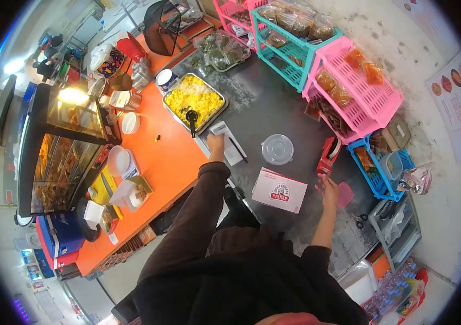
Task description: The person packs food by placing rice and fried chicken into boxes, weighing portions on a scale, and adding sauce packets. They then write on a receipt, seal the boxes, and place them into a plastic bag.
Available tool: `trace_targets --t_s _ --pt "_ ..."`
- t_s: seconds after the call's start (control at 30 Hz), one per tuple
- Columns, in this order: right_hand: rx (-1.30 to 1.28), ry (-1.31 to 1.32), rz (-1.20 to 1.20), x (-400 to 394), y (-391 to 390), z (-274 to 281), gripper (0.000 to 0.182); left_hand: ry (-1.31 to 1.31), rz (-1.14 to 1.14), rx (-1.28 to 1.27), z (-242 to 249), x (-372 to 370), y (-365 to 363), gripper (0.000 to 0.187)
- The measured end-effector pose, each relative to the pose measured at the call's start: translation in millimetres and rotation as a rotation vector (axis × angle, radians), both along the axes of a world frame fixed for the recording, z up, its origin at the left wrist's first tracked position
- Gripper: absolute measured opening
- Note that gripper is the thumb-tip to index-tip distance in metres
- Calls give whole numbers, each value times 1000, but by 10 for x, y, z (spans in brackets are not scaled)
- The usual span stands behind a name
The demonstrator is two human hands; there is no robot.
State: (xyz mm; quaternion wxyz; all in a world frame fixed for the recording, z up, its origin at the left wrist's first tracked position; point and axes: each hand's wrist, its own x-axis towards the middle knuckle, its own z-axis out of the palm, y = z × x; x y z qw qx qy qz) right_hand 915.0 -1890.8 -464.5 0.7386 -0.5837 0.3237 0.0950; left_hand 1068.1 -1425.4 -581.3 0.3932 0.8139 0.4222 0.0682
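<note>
My left hand (216, 142) is at the near edge of the dark table, beside a white notepad (229, 145) with a black pen; its fingers are too small to read. Just beyond it, a black ladle (191, 120) rests in a metal tray of yellow food (198, 100). My right hand (328, 189) has its fingers apart, just below a red tape dispenser (328, 157) and left of a pink piece (345, 195). Between my hands lie white printed boxes or cards (279, 190) and a round clear plastic container (277, 149).
Pink (352, 92) and teal (295, 51) basket racks with bagged food line the wall. A blue basket (374, 170) stands right, scissors (358, 220) nearer. An orange counter (171, 157) with a glass food warmer (68, 146) is at left.
</note>
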Motion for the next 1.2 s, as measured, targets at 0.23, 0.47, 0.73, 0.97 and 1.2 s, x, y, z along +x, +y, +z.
trace_targets --t_s 0.23,0.47,0.73,0.97,1.2 --pt "-100 -601 96 73 548 1630 31 -472 -824 -821 2126 -332 -978 41" --pt "-196 -748 80 16 1113 1836 39 -170 -1245 -1059 3001 -1276 -1914 50" --pt "-930 -237 -226 117 163 21 38 -79 -1131 -1165 3102 -1521 -1951 61" --pt "182 136 45 521 -273 -308 26 -51 -1070 -1129 2602 -1655 -1445 56" --pt "-230 -294 63 -20 -145 -776 32 -427 -829 -1338 2978 -1758 -1605 83"
